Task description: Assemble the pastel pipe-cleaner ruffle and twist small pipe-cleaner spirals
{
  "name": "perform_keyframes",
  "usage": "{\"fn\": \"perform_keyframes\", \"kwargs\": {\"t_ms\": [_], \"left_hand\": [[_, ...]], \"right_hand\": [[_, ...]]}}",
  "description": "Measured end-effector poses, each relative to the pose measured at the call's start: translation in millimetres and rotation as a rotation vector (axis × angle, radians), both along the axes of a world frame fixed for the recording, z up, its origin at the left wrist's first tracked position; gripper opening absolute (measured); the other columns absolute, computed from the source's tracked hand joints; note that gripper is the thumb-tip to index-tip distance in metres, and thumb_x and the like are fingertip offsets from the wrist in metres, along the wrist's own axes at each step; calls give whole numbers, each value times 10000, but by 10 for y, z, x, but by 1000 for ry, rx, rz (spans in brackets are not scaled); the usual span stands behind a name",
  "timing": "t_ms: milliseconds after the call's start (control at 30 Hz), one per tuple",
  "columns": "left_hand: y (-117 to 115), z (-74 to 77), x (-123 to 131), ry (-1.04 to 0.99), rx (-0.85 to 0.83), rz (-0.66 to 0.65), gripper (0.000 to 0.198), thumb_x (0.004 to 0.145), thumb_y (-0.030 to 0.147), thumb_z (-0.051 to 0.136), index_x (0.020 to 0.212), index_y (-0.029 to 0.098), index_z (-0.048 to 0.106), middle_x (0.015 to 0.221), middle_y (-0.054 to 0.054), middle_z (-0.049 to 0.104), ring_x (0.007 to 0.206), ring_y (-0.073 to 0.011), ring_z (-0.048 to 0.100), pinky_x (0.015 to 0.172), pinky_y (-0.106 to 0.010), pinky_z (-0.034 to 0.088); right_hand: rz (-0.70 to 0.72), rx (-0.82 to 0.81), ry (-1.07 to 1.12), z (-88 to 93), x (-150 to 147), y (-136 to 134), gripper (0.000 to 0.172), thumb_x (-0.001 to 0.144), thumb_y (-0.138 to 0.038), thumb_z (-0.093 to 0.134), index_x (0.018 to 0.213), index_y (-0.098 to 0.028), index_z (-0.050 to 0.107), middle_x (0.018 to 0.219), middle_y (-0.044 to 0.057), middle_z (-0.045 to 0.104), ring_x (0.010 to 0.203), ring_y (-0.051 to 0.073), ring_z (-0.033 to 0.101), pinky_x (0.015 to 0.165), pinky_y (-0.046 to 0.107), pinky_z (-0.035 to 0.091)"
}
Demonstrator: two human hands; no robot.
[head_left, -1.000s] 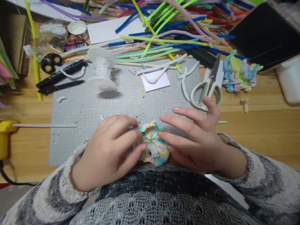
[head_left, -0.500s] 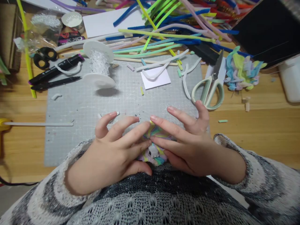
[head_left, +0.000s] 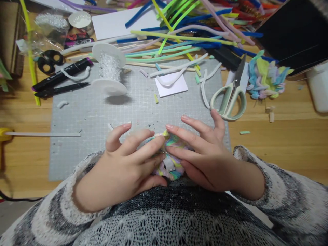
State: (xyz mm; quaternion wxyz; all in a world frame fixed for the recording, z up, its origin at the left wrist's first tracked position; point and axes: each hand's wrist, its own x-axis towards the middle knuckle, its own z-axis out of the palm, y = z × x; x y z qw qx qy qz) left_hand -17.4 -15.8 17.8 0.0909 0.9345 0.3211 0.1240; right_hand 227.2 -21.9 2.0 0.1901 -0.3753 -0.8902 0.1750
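Observation:
A fuzzy pastel pipe-cleaner piece (head_left: 175, 174), in pink, yellow, aqua and lilac with a small white patch, lies at the mat's near edge against my sweater. My left hand (head_left: 133, 157) grips its left side, thumb below and fingers across the top, with the outer fingers spread. From the right, my right hand (head_left: 207, 157) holds it between thumb and first fingers while its other fingers fan out. The fingertips of both hands nearly meet over the top, hiding much of the piece.
Scissors (head_left: 230, 97) lie open on the grey cutting mat (head_left: 84, 133), beside a white card (head_left: 171, 84). A spool of clear beads (head_left: 110, 68) stands left, near black markers (head_left: 63, 73). Pipe cleaners (head_left: 179, 34) heap behind. A second pastel piece (head_left: 269, 77) sits right; a glue gun (head_left: 3, 135) lies left.
My fingers have shifted slightly over the pastel piece, and more of its upper left edge shows. The whole view has moved a little.

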Motion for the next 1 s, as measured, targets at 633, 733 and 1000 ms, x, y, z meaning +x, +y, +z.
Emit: {"fn": "perform_keyframes", "kwargs": {"t_ms": [633,733,1000], "left_hand": [[-25,-3,44,19,50,28,382,880,553,544,1098,269,678,1282,-11,628,1156,-252,534,1174,-463,108],[-58,-12,60,10,30,61,370,868,538,567,1082,260,688,1312,-30,601,1179,-265,517,1170,-483,110],[-116,-26,87,21,-9,93,330,860,525,576,987,252,709,1282,-51,600,1177,-272,509,1165,-500,120]], "right_hand": [[34,127,-82,19,-56,-5,242,839,-234,535,1056,-273,635,1397,-21,551,1344,278,401,1176,602,-19],[20,123,-90,17,-73,-18,252,847,-238,534,1075,-269,636,1416,-20,534,1365,277,376,1176,595,-19],[40,99,-95,-11,-97,-35,225,870,-266,515,1052,-249,646,1504,-15,431,1419,297,280,1146,630,-21]]}}
